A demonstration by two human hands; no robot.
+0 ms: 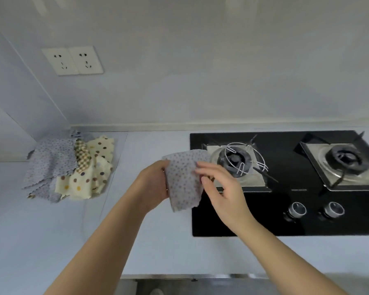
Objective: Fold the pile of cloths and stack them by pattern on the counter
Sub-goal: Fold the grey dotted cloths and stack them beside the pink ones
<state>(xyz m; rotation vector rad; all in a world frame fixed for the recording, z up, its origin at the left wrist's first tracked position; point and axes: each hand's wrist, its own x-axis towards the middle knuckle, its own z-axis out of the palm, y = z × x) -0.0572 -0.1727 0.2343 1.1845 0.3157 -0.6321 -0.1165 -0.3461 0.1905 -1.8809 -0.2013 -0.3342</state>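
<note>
Single head-worn wide-angle camera, facing forward and down at pale blue-grey counter; lines bend toward frame edges. Close range: both forearms enter from bottom, left hand and right hand meet mid-frame at grey dotted cloth. Left of grip: heap of dotted and checked cloths. Right of grip: black glass two-burner hob. Beyond grip: plain white wall

The fingers of your left hand are hidden behind the grey dotted cloth. The gas hob runs off the right edge. The pile covers its lower cloths.
</note>
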